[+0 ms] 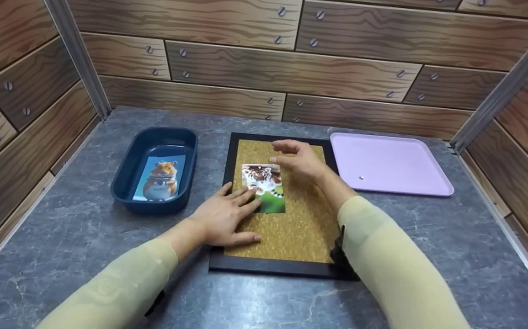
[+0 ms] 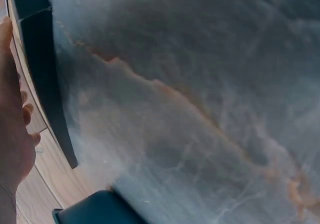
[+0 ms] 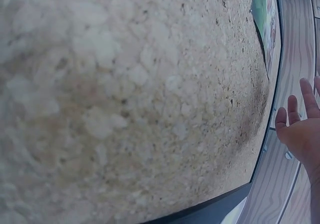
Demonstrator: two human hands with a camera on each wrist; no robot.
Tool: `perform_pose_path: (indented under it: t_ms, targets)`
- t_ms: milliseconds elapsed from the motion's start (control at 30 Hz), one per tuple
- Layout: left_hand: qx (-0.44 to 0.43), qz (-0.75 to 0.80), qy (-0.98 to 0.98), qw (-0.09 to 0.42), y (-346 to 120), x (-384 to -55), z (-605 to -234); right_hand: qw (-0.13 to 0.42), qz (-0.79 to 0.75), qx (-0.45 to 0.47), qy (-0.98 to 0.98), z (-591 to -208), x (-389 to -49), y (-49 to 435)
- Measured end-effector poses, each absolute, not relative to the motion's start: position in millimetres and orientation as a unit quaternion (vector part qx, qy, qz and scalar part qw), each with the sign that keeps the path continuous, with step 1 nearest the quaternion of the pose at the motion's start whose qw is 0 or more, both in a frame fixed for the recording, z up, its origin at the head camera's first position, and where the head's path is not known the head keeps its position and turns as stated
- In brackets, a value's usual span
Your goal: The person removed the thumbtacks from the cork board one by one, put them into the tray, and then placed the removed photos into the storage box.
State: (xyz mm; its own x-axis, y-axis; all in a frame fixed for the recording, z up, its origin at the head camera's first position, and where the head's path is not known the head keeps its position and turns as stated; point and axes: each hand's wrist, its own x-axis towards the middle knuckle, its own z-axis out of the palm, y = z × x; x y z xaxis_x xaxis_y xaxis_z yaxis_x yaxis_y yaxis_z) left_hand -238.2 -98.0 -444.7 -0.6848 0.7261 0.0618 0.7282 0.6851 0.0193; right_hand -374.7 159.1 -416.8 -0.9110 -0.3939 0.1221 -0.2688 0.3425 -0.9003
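Note:
A tiger picture [image 1: 270,201] lies on a cork board [image 1: 300,228] with a black frame. A small pale dot, perhaps a pin head [image 1: 259,167], shows at the picture's top edge. My left hand [image 1: 227,217] rests spread over the board's left side, its fingertips on the picture's left edge. Just right of the picture's top, above the cork, my right hand [image 1: 302,160] has its fingers extended, with nothing visible in them. In the right wrist view its fingers look loosely straight, clear of the cork, and the picture's lower edge appears slightly raised.
On the left stands a dark blue bin [image 1: 120,185] with a hamster picture [image 1: 161,178] inside. A lilac tray [image 1: 392,160] sits at the right against the board, bearing a tiny pale pin-like piece [image 1: 361,177]. Wood-patterned walls [image 1: 227,64] enclose the grey marbled table [image 1: 81,228].

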Motion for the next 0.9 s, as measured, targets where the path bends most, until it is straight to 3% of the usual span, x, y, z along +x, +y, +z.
perform_pose_path:
  t_ms: [900]
  targets:
    - [-0.414, -0.014, -0.908, 0.058, -102, -241, -463, 0.099, -0.541, -0.179, 0.816, -432, -384, 153]
